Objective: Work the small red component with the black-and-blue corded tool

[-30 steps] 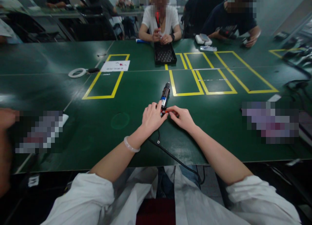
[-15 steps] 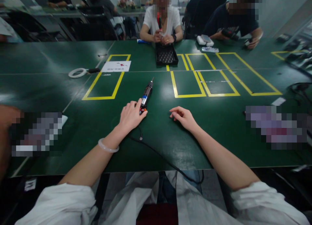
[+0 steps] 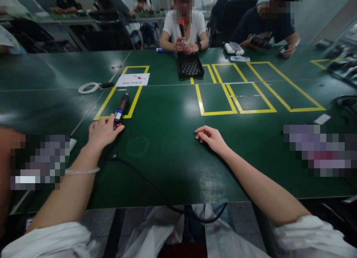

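Power screwdriver (image 3: 121, 110): at the near end of the left yellow frame (image 3: 136, 101), tip pointing away; can't tell if it rests fully on the table (image 3: 167, 176)
Left hand (image 3: 102, 133): clasped round its rear end
Right hand (image 3: 211, 138): well apart, fingers loosely bent, nothing seen in them
Step in hand: looks like positioning the screwdriver within the tape
Next move: likely calls for easing the left grip, black cable (image 3: 142, 176) slack
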Available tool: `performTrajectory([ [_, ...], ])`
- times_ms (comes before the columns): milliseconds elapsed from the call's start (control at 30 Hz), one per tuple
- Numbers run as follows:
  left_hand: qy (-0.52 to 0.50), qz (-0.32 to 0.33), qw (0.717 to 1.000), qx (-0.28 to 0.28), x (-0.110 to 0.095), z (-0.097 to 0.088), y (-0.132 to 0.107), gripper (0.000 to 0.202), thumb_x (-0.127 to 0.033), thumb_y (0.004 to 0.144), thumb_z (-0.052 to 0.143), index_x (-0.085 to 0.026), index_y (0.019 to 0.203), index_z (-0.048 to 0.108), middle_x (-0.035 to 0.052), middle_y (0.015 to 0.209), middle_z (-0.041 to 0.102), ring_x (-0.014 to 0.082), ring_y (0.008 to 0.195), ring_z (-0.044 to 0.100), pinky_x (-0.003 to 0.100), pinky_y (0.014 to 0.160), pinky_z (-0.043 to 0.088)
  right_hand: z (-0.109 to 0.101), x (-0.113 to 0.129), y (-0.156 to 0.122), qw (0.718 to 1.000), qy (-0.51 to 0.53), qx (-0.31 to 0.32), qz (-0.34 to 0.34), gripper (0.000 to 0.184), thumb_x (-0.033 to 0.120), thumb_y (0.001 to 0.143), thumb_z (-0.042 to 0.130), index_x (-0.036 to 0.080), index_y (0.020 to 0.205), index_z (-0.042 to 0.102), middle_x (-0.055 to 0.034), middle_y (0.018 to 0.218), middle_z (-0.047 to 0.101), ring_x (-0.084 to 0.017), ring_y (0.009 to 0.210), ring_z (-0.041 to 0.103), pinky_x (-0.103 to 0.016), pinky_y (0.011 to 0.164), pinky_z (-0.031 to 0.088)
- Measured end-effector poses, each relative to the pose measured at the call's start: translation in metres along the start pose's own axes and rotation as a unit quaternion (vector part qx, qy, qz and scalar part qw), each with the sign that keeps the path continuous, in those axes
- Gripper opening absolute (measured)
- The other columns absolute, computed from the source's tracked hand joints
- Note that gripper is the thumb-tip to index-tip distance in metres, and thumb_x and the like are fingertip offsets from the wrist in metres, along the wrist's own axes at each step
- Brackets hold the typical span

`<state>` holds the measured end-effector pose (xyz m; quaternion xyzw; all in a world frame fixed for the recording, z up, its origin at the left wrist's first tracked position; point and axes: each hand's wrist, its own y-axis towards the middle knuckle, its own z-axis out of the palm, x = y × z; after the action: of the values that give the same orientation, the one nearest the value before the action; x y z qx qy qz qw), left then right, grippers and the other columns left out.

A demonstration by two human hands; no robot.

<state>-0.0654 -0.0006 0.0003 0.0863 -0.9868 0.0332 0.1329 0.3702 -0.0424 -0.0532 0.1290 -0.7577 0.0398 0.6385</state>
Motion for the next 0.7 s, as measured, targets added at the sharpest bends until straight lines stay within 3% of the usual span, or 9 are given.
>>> performTrajectory([
  [167,0.021,-0.048,0.998,0.029,0.028,0.007,0.018,0.072,-0.060,0.098,0.025,-0.016,0.155,0.022,0.0199,0.150,0.041,0.0339,0.124,0.044,0.046,0.104,0.030,0.002,0.002,0.004,1.000,0.003,0.002,0.028,0.019,0.029,0.083,0.061,0.016,0.096,0.067,-0.0035,0.076,0.070,-0.012,0.060,0.060,-0.027,0.059,0.051],
  [300,0.004,-0.055,0.998,0.032,0.041,0.012,0.025,0.070,-0.060,0.098,0.024,-0.017,0.153,0.025,0.0201,0.149,0.042,0.0347,0.127,0.044,0.050,0.106,0.028,0.000,0.005,0.005,0.999,0.002,0.018,0.040,0.019,0.030,0.083,0.062,0.016,0.095,0.066,-0.0032,0.075,0.070,-0.012,0.060,0.061,-0.026,0.059,0.051],
  [533,-0.019,-0.052,0.998,-0.020,0.043,0.020,0.019,0.070,-0.061,0.098,0.025,-0.017,0.152,0.030,0.0195,0.147,0.044,0.0363,0.127,0.045,0.055,0.111,0.022,-0.001,0.008,0.003,0.999,0.016,0.019,0.046,0.022,0.032,0.083,0.063,0.016,0.096,0.066,-0.0041,0.077,0.070,-0.013,0.064,0.061,-0.027,0.062,0.051],
  [700,-0.053,-0.027,0.993,-0.101,0.040,0.023,0.012,0.068,-0.058,0.096,0.038,-0.016,0.150,0.038,0.0192,0.144,0.048,0.0358,0.124,0.048,0.054,0.111,0.022,0.000,0.008,0.000,0.999,0.027,0.014,0.044,0.024,0.035,0.085,0.063,0.015,0.097,0.067,-0.0040,0.077,0.070,-0.012,0.063,0.059,-0.027,0.064,0.050],
])
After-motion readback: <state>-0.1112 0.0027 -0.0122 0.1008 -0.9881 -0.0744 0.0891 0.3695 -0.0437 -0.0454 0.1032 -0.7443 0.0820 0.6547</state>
